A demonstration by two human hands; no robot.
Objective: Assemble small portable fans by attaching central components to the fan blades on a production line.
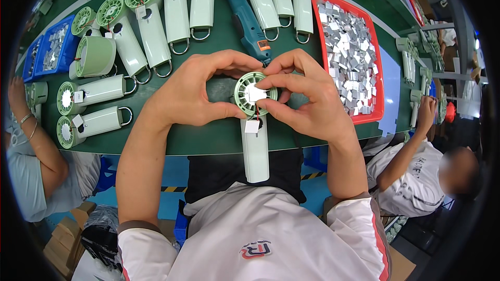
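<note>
A pale green handheld fan (pixel 256 153) lies near the table's front edge, its round slotted head facing up and its handle pointing toward me past the edge. Curved around the left side of the head, my left hand (pixel 190 91) holds it between thumb and fingers. My right hand (pixel 312 96) is closed at the head's right side, thumb and fingertips on the bright white centre. Whether they also pinch a small part there, I cannot tell. Red and black wires come out below the centre, beside a small white square tag (pixel 252 126) on the handle.
Several similar fans (pixel 177 15) with metal loops line the table's back and left. A teal power screwdriver (pixel 245 18) lies among them. At right, a red tray (pixel 382 101) holds many small silvery-white pieces; blue bins (pixel 70 28) stand far left. People work on both sides.
</note>
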